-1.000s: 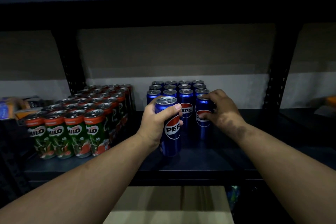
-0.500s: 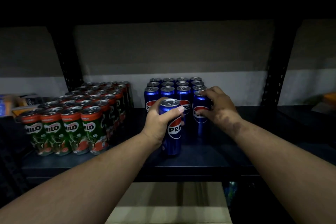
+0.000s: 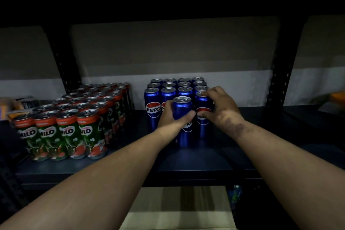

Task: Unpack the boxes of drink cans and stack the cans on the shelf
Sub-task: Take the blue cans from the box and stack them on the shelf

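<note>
Pepsi can point(image 3: 182, 110) upright on the dark shelf point(image 3: 205, 160), front of the blue block, left hand point(image 3: 172, 115) wrapped round its middle. Right hand point(image 3: 218, 110) curls on the neighbouring front can point(image 3: 202, 115). Behind: Pepsi rows point(image 3: 175, 86) already placed; Milo cans point(image 3: 74, 117) stacked to the left. Well along, judging by the rows. Cardboard box point(image 3: 177, 209) below (contents hidden), so remaining cans unknown.

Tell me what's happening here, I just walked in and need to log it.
A person is stocking Pepsi cans on a dark shelf. The left hand grips a Pepsi can at the front of the Pepsi block, while the right hand holds the next can beside it. Milo cans stand in rows to the left. A cardboard box sits below the shelf.
</note>
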